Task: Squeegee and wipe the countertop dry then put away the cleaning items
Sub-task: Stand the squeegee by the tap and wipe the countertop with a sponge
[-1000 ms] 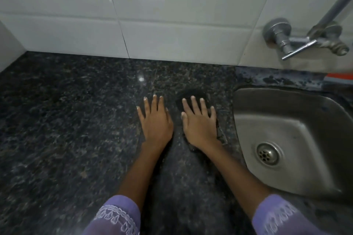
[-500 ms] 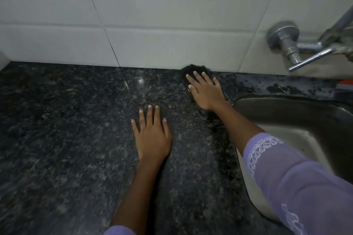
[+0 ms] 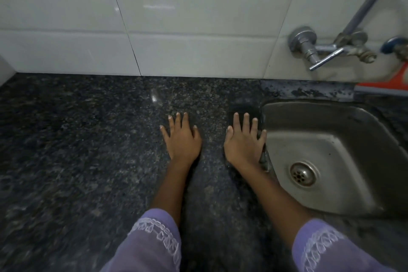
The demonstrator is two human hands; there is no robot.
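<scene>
Mid-frame, left hand (image 3: pixel 182 139) flat, fingers straight, on dark surface (image 3: pixel 77 139); right hand (image 3: pixel 244 141) flat, pressing dark cloth (image 3: pixel 244 108) beside sink (image 3: pixel 353 121). Orange squeegee (image 3: pixel 384 85) at right edge, under tap (image 3: pixel 318 53).

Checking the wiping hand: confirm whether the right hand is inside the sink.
No, the right hand presses a dark cloth flat on the countertop beside the sink.

White tiled wall (image 3: pixel 198 17), steel sink (image 3: pixel 331 150)
</scene>
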